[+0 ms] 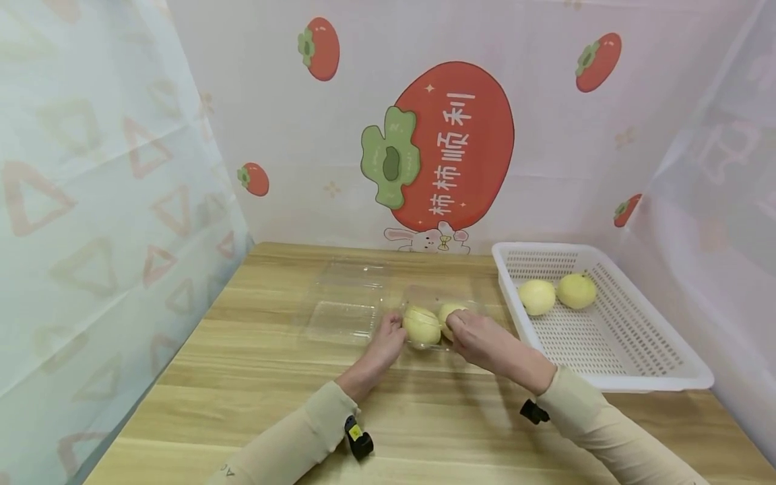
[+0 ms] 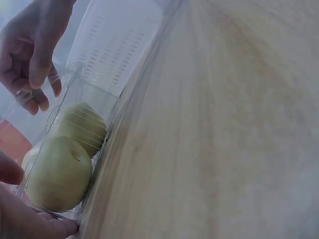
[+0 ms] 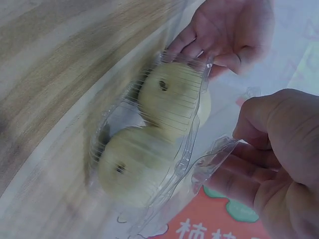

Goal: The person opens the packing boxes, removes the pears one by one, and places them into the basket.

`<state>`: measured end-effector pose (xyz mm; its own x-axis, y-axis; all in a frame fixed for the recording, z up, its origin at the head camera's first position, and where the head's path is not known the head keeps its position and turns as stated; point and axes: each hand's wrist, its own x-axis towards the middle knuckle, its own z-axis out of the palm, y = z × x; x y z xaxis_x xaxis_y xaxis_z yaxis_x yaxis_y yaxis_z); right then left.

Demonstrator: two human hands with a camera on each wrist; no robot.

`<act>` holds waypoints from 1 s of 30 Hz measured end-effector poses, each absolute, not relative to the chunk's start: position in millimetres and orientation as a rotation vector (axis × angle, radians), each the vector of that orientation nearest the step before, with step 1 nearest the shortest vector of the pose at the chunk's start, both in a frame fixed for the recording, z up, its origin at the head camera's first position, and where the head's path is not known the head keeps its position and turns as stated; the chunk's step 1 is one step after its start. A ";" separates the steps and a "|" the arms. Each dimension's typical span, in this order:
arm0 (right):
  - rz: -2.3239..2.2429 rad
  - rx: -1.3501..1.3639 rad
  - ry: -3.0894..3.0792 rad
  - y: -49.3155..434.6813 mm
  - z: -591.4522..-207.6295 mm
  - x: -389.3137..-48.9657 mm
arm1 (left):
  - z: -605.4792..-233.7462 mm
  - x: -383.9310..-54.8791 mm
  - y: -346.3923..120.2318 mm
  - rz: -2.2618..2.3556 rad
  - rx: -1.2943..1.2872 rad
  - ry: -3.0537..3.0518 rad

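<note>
A clear plastic clamshell box on the wooden table holds pale yellow round pears. Two pears show plainly, and part of another appears behind them in the wrist views. My left hand grips the box's left end, its thumb near the upper rim and its fingers low on the side. On the right, my right hand pinches the edge of the thin clear lid between thumb and fingers. The lid stands tilted, apart from the rim along the side seen in the right wrist view.
Another clear plastic box lies on the table to the left. At the right stands a white perforated basket with two pears in it. A printed cloth backdrop rises behind the table.
</note>
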<state>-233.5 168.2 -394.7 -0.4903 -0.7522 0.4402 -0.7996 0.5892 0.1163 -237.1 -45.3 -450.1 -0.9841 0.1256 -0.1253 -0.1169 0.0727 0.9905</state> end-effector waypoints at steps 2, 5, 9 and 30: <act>0.153 1.243 -2.385 169.0 -392.9 -233.8 | -448.7 -236.7 -46.4 2.014 0.008 2.156; 0.166 1.239 -2.398 169.8 -390.7 -234.0 | -447.5 -237.2 -47.7 1.994 0.000 2.140; 0.207 1.223 -2.446 170.3 -387.4 -233.6 | -448.2 -238.1 -48.8 1.985 0.007 2.132; 0.209 1.216 -2.461 176.7 -341.8 -249.5 | -450.5 -231.6 -43.1 1.912 0.069 2.227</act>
